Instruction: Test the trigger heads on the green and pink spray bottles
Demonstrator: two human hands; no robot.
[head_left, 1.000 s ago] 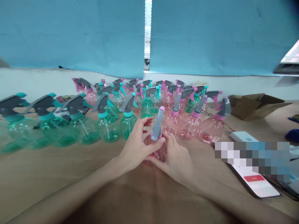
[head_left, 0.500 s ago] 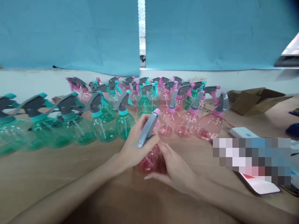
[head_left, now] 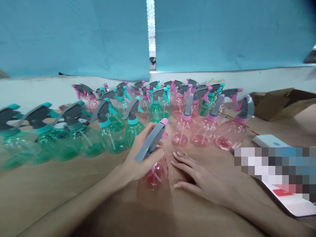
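A pink transparent spray bottle (head_left: pixel 155 174) with a grey and pink trigger head stands in front of me on the table. My left hand (head_left: pixel 138 154) is wrapped round its neck, just under the spray head. To the right of the bottle, my right hand (head_left: pixel 197 176) holds nothing; its fingers are spread and point toward the bottle without touching it. Beyond my right hand stand pink spray bottles (head_left: pixel 204 131) in a short row. Green spray bottles (head_left: pixel 112 140) with turquoise collars form a row to the left.
More pink and green spray bottles (head_left: pixel 156 110) crowd the back of the table by the wall. An opened cardboard box (head_left: pixel 281 103) is at the back right. On the right lie a white box (head_left: pixel 270 141) and a phone-like flat object (head_left: pixel 293 204), partly blurred out.
My right hand has let go of the pink bottle and moved right, its fingers spreading. My left hand keeps its hold, and the spray head leans slightly more to the left.
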